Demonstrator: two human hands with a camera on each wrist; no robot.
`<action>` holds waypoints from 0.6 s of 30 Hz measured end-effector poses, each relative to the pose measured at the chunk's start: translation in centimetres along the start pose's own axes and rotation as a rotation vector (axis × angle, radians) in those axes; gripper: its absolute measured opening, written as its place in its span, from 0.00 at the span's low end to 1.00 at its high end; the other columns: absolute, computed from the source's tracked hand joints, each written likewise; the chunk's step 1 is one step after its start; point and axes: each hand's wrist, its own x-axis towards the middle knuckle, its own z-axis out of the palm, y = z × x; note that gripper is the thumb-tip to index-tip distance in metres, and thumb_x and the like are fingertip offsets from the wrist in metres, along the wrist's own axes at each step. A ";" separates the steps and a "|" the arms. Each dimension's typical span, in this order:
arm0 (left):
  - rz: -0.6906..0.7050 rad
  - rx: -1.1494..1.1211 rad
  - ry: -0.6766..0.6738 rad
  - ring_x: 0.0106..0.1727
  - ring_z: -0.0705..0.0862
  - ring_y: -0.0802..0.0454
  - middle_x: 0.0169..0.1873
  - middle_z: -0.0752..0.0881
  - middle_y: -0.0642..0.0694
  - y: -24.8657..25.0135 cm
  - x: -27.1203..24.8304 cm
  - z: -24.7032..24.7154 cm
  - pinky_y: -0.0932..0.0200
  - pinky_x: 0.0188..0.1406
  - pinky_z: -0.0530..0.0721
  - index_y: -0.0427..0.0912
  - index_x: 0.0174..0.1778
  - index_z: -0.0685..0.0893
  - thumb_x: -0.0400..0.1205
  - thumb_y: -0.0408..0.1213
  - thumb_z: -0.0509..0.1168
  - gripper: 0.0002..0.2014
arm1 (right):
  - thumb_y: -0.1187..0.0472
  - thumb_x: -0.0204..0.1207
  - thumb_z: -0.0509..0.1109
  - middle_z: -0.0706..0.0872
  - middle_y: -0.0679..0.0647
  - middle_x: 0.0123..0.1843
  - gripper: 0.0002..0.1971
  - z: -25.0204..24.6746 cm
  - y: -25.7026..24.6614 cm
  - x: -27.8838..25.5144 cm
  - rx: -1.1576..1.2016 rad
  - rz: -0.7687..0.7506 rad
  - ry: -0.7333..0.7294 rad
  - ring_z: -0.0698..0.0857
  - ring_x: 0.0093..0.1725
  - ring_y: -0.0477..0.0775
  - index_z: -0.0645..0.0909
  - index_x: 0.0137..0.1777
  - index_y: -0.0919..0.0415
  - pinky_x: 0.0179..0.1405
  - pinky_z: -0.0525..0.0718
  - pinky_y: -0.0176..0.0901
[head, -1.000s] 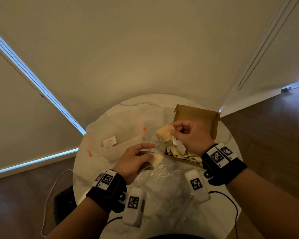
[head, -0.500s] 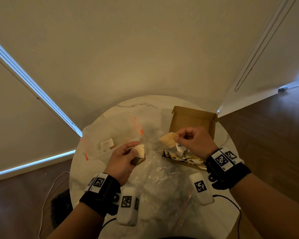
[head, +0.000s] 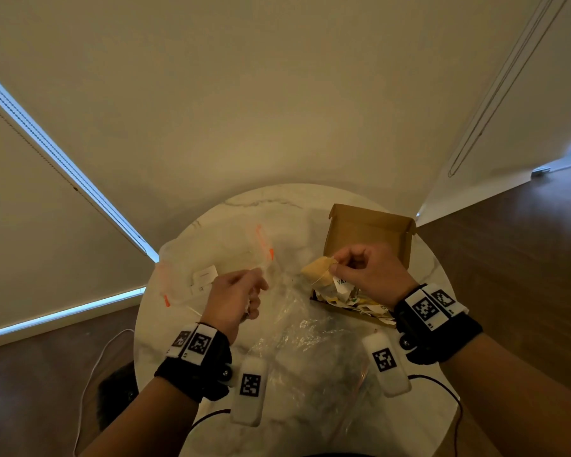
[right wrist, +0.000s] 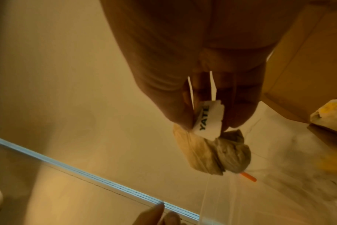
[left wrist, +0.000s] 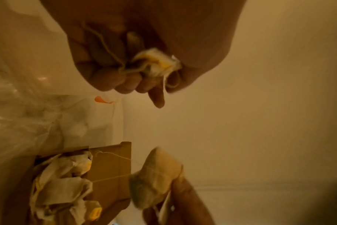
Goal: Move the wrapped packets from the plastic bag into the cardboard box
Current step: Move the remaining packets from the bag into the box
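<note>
My right hand (head: 363, 273) pinches a tan wrapped packet (head: 316, 269) with a white paper tag (right wrist: 209, 121), held just left of the open cardboard box (head: 370, 232); the packet (right wrist: 212, 153) hangs below the fingers. Several pale packets (left wrist: 61, 187) lie in the box (left wrist: 110, 172). My left hand (head: 233, 300) is curled round a crumpled white and yellow packet (left wrist: 157, 63) with its string, above the clear plastic bag (head: 310, 344) spread on the round marble table (head: 271, 202). A thin string runs from the right hand's packet (left wrist: 156, 175) toward the box.
A second clear bag with orange zip ends (head: 211, 258) lies at the table's back left. White tracker units (head: 249, 387) hang at both wrists, with cables trailing off the front edge. Wood floor surrounds the table; a wall stands behind it.
My left hand has lifted and curled tighter round its packet, drawing left away from the right hand. The right hand stays by the box with the tan packet.
</note>
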 end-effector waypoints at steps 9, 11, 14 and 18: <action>0.364 0.613 -0.364 0.45 0.84 0.72 0.42 0.90 0.62 1.0 -0.6 2.4 0.72 0.46 0.78 0.54 0.52 0.90 0.74 0.46 0.77 0.11 | 0.65 0.74 0.76 0.90 0.55 0.38 0.03 0.9 -1.6 -0.4 -0.069 -0.085 -0.256 0.86 0.37 0.48 0.88 0.46 0.58 0.41 0.86 0.41; 0.358 0.557 -0.361 0.27 0.81 0.69 0.28 0.87 0.61 0.9 -0.8 2.7 0.72 0.32 0.76 0.48 0.45 0.92 0.78 0.41 0.74 0.03 | 0.66 0.74 0.76 0.89 0.54 0.37 0.03 1.1 -1.6 -0.4 -0.049 -0.107 -0.244 0.85 0.35 0.46 0.88 0.45 0.58 0.39 0.85 0.39; 0.331 0.445 -0.285 0.18 0.75 0.60 0.19 0.82 0.57 0.8 -0.9 2.7 0.64 0.22 0.74 0.41 0.41 0.92 0.80 0.36 0.71 0.05 | 0.65 0.74 0.76 0.89 0.58 0.37 0.03 1.4 -1.4 -0.6 0.025 -0.124 -0.188 0.84 0.34 0.48 0.88 0.46 0.59 0.37 0.85 0.42; 0.350 0.319 -0.221 0.18 0.73 0.57 0.16 0.79 0.54 0.9 -1.4 2.8 0.62 0.21 0.73 0.41 0.37 0.90 0.81 0.33 0.70 0.07 | 0.62 0.73 0.78 0.90 0.60 0.42 0.10 1.4 -1.0 -1.2 0.133 -0.143 -0.210 0.88 0.41 0.64 0.87 0.54 0.61 0.43 0.88 0.57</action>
